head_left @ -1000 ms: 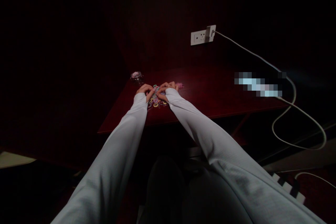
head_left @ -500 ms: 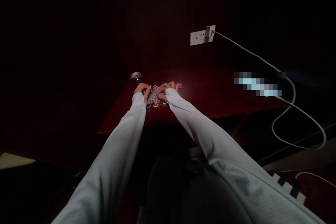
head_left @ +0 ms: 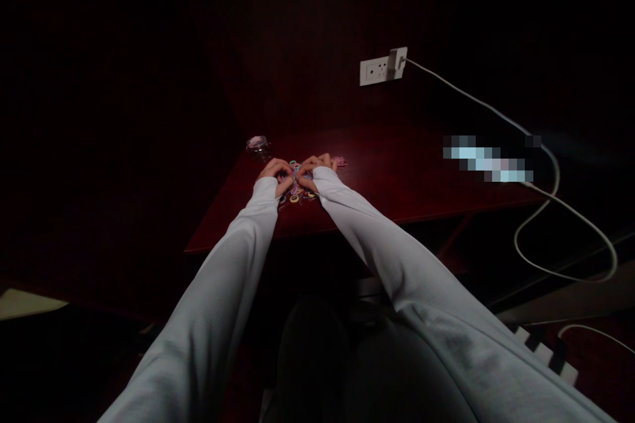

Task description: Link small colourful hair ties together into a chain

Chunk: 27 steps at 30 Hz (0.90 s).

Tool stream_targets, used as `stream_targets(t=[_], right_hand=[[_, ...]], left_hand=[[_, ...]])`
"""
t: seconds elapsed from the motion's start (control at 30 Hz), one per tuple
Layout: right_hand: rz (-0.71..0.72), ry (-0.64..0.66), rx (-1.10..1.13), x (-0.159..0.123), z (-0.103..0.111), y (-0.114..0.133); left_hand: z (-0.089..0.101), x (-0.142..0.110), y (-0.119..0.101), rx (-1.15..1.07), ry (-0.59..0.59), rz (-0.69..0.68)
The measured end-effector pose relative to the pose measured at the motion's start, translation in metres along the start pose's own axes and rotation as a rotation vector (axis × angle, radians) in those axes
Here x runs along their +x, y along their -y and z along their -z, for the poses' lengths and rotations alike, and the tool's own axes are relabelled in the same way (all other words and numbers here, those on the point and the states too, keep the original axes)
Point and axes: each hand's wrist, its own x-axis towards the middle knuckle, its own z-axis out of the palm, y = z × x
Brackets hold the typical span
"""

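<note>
A loose pile of small, many-coloured hair ties [head_left: 294,199] lies on the dark red table. Over its left side is my left hand [head_left: 276,172], its fingers bent and the tips drawn in toward the thumb beside the other hand. My right hand [head_left: 313,167] rests curled at the pile's right side, thumb and forefinger close together. Whatever is between the fingertips of either hand is too small and dim to make out. Just beyond my right hand is a little heap of pink hair ties [head_left: 340,162]. Behind my left hand stands a clear jar [head_left: 258,145] with pinkish contents near its top.
The dark red table [head_left: 397,188] has its front edge below my forearms. On the wall is a white socket [head_left: 376,71] with a charger [head_left: 397,59] plugged in. Its white cable [head_left: 496,111] loops past a blurred-out bright device [head_left: 489,160] at the right.
My left hand has moved right, over the pile and up to my right hand, and its fingers have closed in. My right hand has stayed nearly still. More of the jar shows.
</note>
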Motion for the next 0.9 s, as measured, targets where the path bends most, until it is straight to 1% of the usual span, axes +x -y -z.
stream_targets(t=[0.2, 0.43, 0.67, 0.77, 0.9], right_hand=[[0.017, 0.005, 0.002, -0.003, 0.003, 0.003], [0.014, -0.010, 0.017, -0.002, 0.000, 0.000], [0.012, -0.022, 0.020, 0.002, -0.003, -0.006], [0.009, -0.018, 0.018, 0.002, -0.002, -0.007], [0.007, -0.006, 0.025, 0.001, 0.001, -0.005]], left_hand=[[-0.001, -0.001, 0.003, 0.015, 0.003, -0.032], [-0.002, 0.001, 0.000, 0.012, 0.004, -0.034], [-0.004, 0.000, 0.009, 0.019, -0.010, -0.070], [-0.004, 0.000, 0.010, 0.015, -0.005, -0.062], [-0.004, 0.000, 0.005, 0.009, 0.006, -0.026]])
